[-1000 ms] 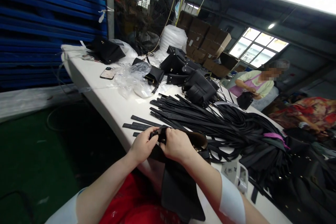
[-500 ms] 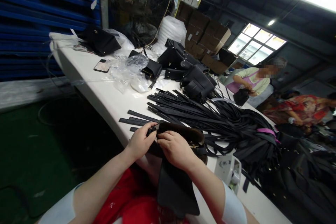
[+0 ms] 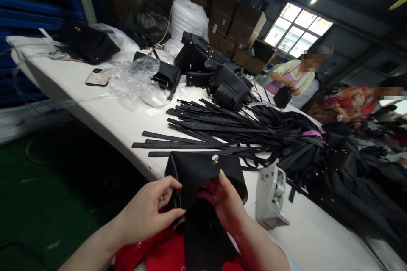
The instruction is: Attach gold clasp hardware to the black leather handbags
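Head cam – boxy smooth blk bag (image 3: 192, 175), flat straps (image 3: 222, 126)

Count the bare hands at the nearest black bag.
2: the left hand at the left side of the black bag, and the right hand at its front. Both show, though some fingers are in shadow; no other hand seems hidden.

1. The bag (image 3: 195, 171) was black and smooth, with a boxy body; it lay just beyond and between the left hand (image 3: 155, 203) and right hand (image 3: 227, 205).
2. Its left side met the left hand's thumb and forefinger; whether they pinched it was unclear.
3. Its rim curved around the right hand's fingers, which lay in shadow at the mouth.
4. The clasp (image 3: 215, 158), small and part white, sat beyond the right thumb's tip.
5. The flap (image 3: 205, 237) hung open, down between both hands.
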`<action>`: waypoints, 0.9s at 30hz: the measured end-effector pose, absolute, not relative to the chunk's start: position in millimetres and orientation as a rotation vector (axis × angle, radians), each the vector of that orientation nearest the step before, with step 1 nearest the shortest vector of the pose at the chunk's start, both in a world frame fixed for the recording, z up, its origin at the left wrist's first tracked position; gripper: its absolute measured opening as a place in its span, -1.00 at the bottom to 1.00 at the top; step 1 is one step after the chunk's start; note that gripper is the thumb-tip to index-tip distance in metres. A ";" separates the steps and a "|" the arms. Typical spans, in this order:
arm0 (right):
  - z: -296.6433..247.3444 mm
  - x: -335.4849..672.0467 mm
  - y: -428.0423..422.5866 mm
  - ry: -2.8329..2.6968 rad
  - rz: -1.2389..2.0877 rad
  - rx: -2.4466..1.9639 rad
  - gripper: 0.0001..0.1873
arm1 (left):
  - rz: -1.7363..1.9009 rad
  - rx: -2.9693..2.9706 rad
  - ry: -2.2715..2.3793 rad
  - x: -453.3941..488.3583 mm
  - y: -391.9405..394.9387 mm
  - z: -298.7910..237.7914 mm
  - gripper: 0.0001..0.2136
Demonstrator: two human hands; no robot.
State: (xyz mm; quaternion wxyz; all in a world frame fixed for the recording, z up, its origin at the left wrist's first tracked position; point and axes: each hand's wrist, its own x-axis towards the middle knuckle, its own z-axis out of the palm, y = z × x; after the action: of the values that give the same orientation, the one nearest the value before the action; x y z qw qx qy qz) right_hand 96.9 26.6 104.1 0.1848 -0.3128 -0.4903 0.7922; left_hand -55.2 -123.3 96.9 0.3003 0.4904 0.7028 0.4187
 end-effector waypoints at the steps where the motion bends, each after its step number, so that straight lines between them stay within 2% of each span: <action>1: 100.9 101.5 23.3 -1.220 2.250 -0.970 -0.45 | 1.047 1.291 1.797 -53.0 -126.6 96.4 -0.75; 3: 93.7 107.3 17.6 -1.043 2.207 -1.095 -0.45 | 0.995 1.257 1.739 -50.2 -127.5 94.6 -0.71; 6: 80.3 111.8 12.7 -0.991 2.178 -1.180 -0.41 | 1.114 1.244 1.886 -49.8 -117.6 94.0 -0.64; 10: 65.4 118.5 11.7 -1.111 2.163 -1.216 -0.45 | 1.193 1.409 2.057 -52.0 -89.6 101.7 -0.76; 16: 62.5 129.0 13.1 -1.284 2.101 -1.114 -0.42 | 0.820 1.805 2.089 -40.7 -41.1 108.0 -0.77; 21: 64.4 134.1 14.6 -1.440 2.066 -1.131 -0.43 | 0.578 1.950 2.126 -29.8 -30.2 108.6 -0.80; 23: 66.7 133.7 15.1 -1.499 2.035 -1.097 -0.44 | 0.650 1.980 2.172 -29.0 -31.5 108.8 -0.79; 27: 72.7 132.0 16.5 -1.783 1.831 -1.048 -0.47 | 1.068 1.983 2.179 -27.0 -36.7 111.6 -0.80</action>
State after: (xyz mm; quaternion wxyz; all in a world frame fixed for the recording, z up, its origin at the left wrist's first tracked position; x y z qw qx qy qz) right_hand 132.0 16.5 72.7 0.1886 -0.3726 -0.6339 0.6509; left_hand -27.0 -36.7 111.6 0.0036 0.6327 0.6953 0.3408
